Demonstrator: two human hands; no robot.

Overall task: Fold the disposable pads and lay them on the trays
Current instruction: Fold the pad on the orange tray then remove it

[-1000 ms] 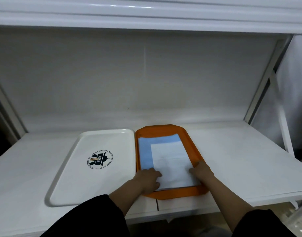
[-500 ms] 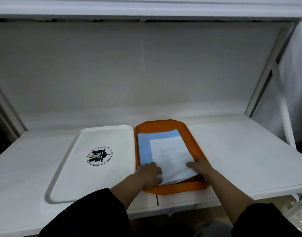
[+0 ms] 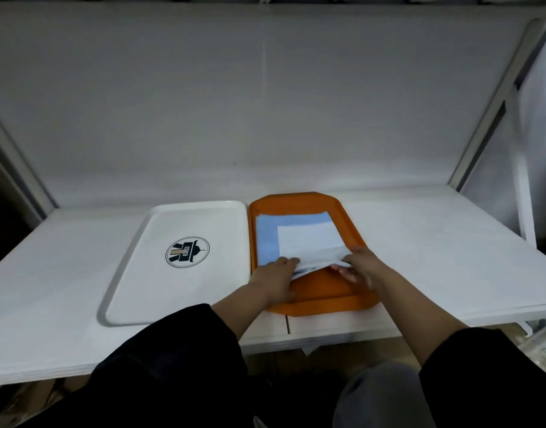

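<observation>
An orange tray (image 3: 321, 299) sits on the white shelf, right of a white tray (image 3: 148, 273) with a round dark logo. On the orange tray lies a folded disposable pad (image 3: 305, 240), white on top with a blue layer showing along its left and far sides. My left hand (image 3: 276, 279) pinches the pad's near left corner. My right hand (image 3: 359, 267) pinches its near right corner. The near edge is lifted off the tray and pushed toward the far side, baring the orange bottom beneath.
The white shelf (image 3: 435, 248) stretches to the right of the trays, and a white back wall stands behind. A slanted metal upright (image 3: 494, 100) runs at the far right. The shelf's front edge lies just under my forearms.
Both hands went from lying on the pad's near end to pinching its near corners. They have raised that edge and moved it away from me, uncovering the tray's near part.
</observation>
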